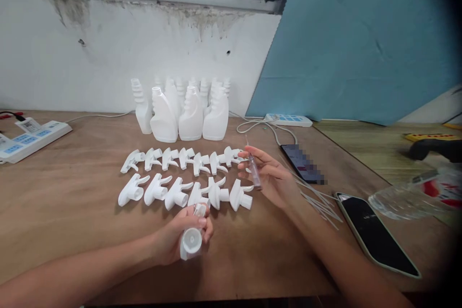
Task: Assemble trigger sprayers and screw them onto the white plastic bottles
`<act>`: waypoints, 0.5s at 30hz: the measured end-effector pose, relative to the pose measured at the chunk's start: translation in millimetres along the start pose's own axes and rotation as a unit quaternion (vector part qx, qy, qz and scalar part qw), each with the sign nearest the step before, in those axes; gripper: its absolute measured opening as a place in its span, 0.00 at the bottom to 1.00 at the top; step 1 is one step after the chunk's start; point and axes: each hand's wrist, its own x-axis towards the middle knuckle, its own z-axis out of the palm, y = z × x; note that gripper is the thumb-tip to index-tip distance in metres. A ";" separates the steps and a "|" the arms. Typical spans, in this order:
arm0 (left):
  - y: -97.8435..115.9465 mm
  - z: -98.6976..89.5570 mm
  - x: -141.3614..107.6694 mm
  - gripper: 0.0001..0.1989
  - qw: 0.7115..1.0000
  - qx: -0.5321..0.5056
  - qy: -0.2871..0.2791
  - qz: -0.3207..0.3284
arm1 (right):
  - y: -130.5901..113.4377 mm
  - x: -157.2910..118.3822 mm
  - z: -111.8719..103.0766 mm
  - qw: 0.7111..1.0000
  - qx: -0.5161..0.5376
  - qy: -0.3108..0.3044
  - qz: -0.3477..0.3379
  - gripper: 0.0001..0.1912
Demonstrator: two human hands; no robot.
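Observation:
My left hand [182, 233] is closed around a white trigger spray head [191, 240], its round collar facing me near the table's front edge. Off to the right, my right hand [276, 178] holds a slim clear syringe [254, 172] with its thin tip pointing up. Beyond my left hand, two rows of white spray heads lie on the table, among them a front-row spray head [240, 196]. Behind those rows stand several white bottles [190, 115] without tops. Thin white tubes [319, 202] lie partly behind my right forearm.
A phone [377, 233] lies at the right, with another lit phone [302, 163] farther back. A clear plastic bottle [400, 197] lies at the right edge. Power strips stand at the left [36, 140] and at the back [288, 120], with cables along the wall.

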 end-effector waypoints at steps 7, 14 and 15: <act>9.1 3.2 -1.5 0.15 0.998 0.020 0.006 -0.063 | 5.1 -27.1 25.9 0.994 -0.001 -0.106 -0.008 0.17; 1.9 9.2 -6.8 0.14 0.990 0.098 0.083 0.053 | -4.1 -48.2 36.7 0.967 -0.100 -0.236 0.002 0.07; 1.3 10.8 -8.1 0.15 0.983 0.119 0.113 0.078 | -4.0 -49.4 38.3 0.961 -0.133 -0.243 -0.010 0.07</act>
